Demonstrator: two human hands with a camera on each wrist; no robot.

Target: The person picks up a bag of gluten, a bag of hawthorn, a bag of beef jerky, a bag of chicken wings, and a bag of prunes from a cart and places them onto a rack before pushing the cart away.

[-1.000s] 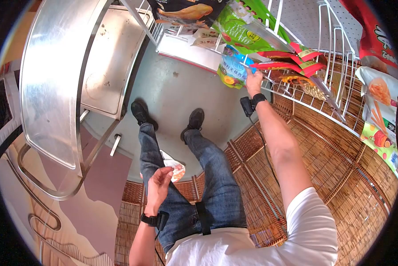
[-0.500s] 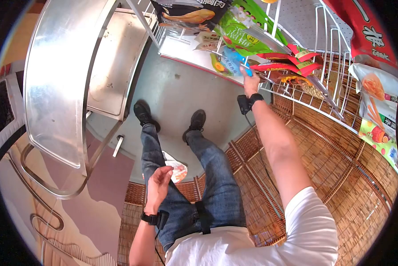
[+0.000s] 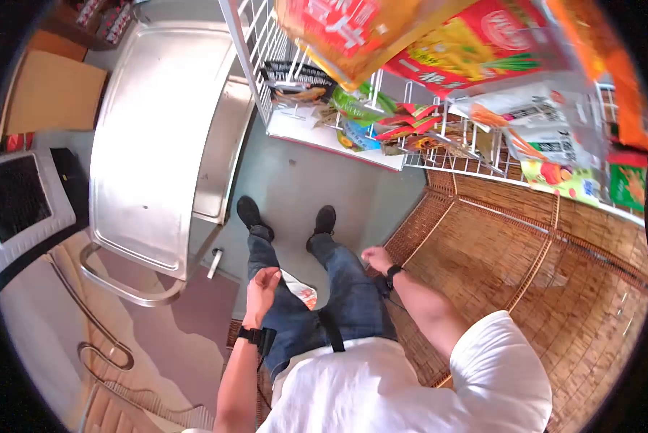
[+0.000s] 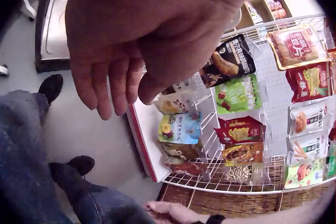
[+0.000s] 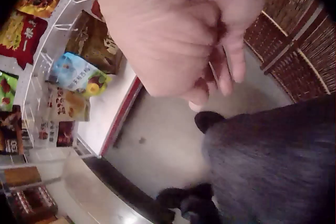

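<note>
The left hand [image 3: 263, 287] hovers over the left thigh, its fingers loosely bent around nothing; the left wrist view shows that hand [image 4: 152, 40] with fingers hanging relaxed. Beside the right thigh is the right hand [image 3: 379, 260], away from the rack, holding nothing; its fingers hang loosely in the right wrist view [image 5: 199, 40]. A blue snack bag [image 3: 360, 137] stands low on the white wire rack [image 3: 454, 164], also seen as a blue bag in the left wrist view [image 4: 181, 128] and in the right wrist view [image 5: 79, 74]. Red bags [image 3: 410, 123] hang beside it.
A steel cart [image 3: 150, 144] stands at the left, with a curved handle. Woven wicker panels [image 3: 483, 252] line the right side. More snack bags [image 3: 483, 43] hang high on the rack. A white and red packet [image 3: 299, 290] shows between the legs.
The right hand has let go of the blue bag and drawn back from the rack to beside the thigh. The head view has shifted, showing more upper bags. The left hand stays over the thigh.
</note>
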